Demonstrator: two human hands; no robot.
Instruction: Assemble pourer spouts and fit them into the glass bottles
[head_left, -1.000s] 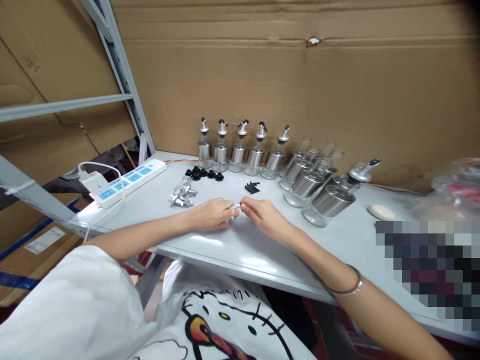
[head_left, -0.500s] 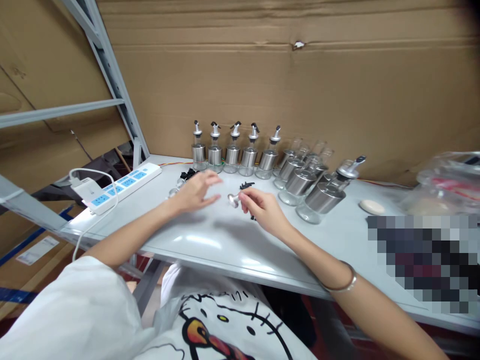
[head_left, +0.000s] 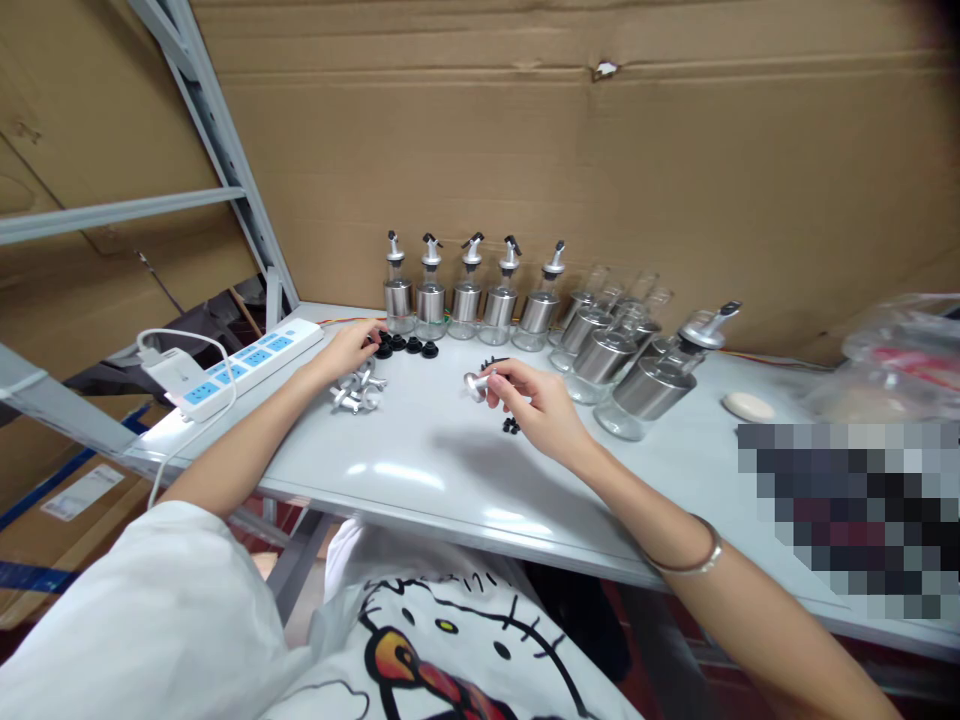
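Left hand gone from the silver spout, now at the black stoppers, apparently touching one.

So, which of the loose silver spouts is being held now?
The silver spout pinched in the right hand; the other loose spouts lie heaped on the table near the left forearm.
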